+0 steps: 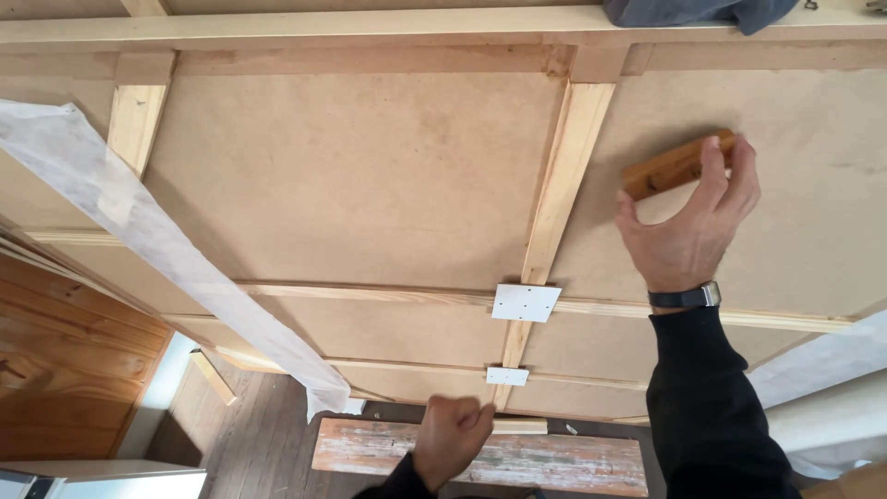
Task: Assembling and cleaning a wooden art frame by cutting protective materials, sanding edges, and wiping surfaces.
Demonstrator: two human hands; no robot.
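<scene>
- The fibreboard panel (351,176) fills your view, framed by pale wooden battens (564,176).
- A white fabric strip (157,249) hangs slanting across its left side.
- A worn plank (554,462) lies below, near your left hand.
- Your right hand (688,222) presses a small wooden block (670,168) flat against the panel, fingers (713,166) curled over it, pinching it.
- Your left hand (453,439) is balled up, fingers pressed together; whether it holds anything you cannot tell.
- Two white plates (525,302) sit on the batten joints.

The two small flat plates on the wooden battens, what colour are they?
White, both the larger plate and the smaller plate, seen in the head view.
</scene>
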